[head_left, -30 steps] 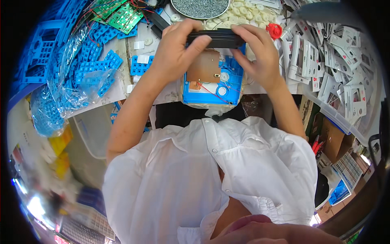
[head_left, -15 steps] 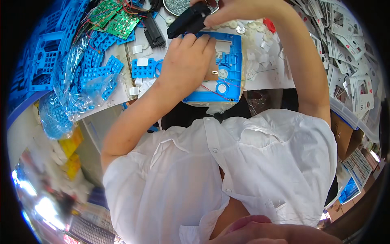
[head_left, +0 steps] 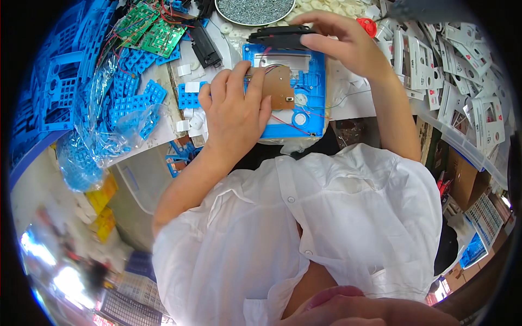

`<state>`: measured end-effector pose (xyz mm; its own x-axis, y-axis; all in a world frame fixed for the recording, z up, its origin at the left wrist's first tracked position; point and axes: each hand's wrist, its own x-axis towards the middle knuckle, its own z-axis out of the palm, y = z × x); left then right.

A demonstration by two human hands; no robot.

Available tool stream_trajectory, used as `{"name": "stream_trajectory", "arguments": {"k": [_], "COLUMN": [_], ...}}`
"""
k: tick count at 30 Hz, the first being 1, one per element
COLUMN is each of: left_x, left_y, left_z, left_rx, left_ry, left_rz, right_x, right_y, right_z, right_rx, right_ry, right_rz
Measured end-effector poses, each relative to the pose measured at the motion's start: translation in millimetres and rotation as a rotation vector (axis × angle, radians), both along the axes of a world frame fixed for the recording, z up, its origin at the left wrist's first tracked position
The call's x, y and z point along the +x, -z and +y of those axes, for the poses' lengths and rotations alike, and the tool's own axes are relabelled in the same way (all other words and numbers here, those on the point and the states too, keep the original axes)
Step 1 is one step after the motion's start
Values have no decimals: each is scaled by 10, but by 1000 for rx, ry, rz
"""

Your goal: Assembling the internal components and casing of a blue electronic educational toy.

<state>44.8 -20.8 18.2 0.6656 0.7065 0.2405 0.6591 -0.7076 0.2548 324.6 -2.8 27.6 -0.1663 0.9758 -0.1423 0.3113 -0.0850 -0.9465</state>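
My right hand [head_left: 350,46] grips a black plastic module [head_left: 280,38] with thumb and fingers, holding it level at the far edge of a blue plastic housing [head_left: 316,81]. My left hand [head_left: 235,106] lies with spread fingers on the housing's left side, fingertips on a brown circuit board [head_left: 281,89]. The board sits inside the housing, with a small metal switch near its lower right corner. Thin wires run around the board, and a red one crosses the housing's near part. The underside of the module is hidden.
Beyond the housing stands a round tray [head_left: 255,25] of small screws. Green circuit boards [head_left: 163,33], another black module [head_left: 205,48] and blue button pieces [head_left: 128,103] lie left. White panels [head_left: 484,117] pile up in a bin at right, near a red piece [head_left: 367,26].
The black module has swung from a slant to nearly level and moved right, nearer the housing. My left hand has shifted left with fingers spread, uncovering more of the brown board.
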Motion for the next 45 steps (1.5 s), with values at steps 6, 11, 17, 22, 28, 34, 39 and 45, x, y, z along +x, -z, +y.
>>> {"name": "stream_trajectory", "arguments": {"k": [6,11,17,22,28,34,39,45], "left_x": [1,1,19,33,32,24,18,3], "left_y": [59,82,130,117,121,110,115,130], "left_z": [43,72,86,119,120,147,132,86], "left_rx": [-2,-39,-19,-44,-68,-48,-35,-56], "left_ry": [16,27,29,44,53,90,92,71], "left_rz": [-24,-110,-91,-80,-131,-130,-89,-90], "right_x": [-85,-70,-15,-80,-159,-264,-261,-222], "right_y": [23,-105,-22,-118,-66,87,144,166], "right_z": [-255,-236,-222,-357,-343,-473,-432,-420], "right_rx": [22,61,316,338,617,787,973,841], "right_ry": [2,0,-114,-105,-25,70,86,18], "right_rz": [-35,-143,-371,-603,-694,-768,-788,-704]}}
